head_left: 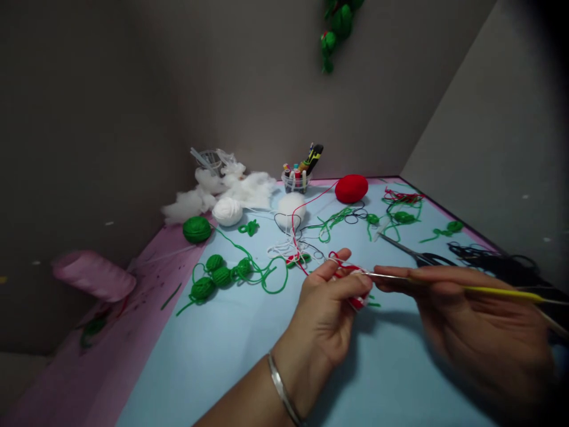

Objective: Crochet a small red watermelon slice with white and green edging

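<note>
Mid-stitch, your left hand (331, 299) pinches the red piece (344, 271); your right hand (480, 332) grips the hook (498, 292), tip at it. The next pull likely calls for steady tension.

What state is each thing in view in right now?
left hand, pinching the red crochet piece.
right hand, gripping the crochet hook, tip at the piece.
red yarn ball, wound, strand trailing toward the piece.
green yarn ball, wound.
scissors, lying flat, blades shut.
pen cup, upright, full.
pink roll, lying on its side.
</note>
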A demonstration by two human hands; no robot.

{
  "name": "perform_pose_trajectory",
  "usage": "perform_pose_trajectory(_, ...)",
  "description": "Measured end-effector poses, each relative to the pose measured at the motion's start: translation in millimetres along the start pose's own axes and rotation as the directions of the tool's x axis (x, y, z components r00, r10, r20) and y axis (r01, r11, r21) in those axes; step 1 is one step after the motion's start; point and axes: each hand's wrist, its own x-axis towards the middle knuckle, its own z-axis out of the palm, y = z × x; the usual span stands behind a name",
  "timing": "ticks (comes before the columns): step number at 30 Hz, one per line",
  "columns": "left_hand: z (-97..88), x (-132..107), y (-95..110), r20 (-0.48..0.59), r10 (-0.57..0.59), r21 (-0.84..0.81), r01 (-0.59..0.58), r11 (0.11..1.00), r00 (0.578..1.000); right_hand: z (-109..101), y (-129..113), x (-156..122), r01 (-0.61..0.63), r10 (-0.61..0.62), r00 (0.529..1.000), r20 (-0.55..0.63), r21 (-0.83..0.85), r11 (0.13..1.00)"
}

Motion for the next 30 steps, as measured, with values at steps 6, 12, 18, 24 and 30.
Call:
perform_pose_trajectory(6, 0.3, -1, -2, -0.012, 0.026, 0.014, -0.026, 1.0, 1.0, -1, -1, -3, 0.035, -0.036, 0.999, -0.005, -0.085, 0.996)
perform_pose_trajectory(12, 0.2, 0, -3, -0.029, 0.017, 0.0, -0.017, 1.0, 0.999, 4, -1, -3, 0.019, -0.018, 0.999, -0.036, 0.011, 1.0)
perform_pose_trajectory(18, 1.5, 1, -3, -0.101, 0.108, 0.079, -0.1, 0.992, 0.989, 3, -7, 0, 0.09, -0.084, 0.996, 0.04, -0.211, 0.973)
perform_pose_trajectory(24, 0.3, 1, -6, -0.119, 0.238, 0.246, -0.204, 0.948, 0.964, -6, -7, 2, 0.261, -0.214, 0.964, 0.156, -0.418, 0.87)
perform_pose_trajectory(30, -0.7, 9, -5, -0.092, 0.328, 0.471, -0.249, 0.846, 0.94, -9, 0, 11, 0.27, -0.209, 0.96, 0.188, -0.406, 0.873)
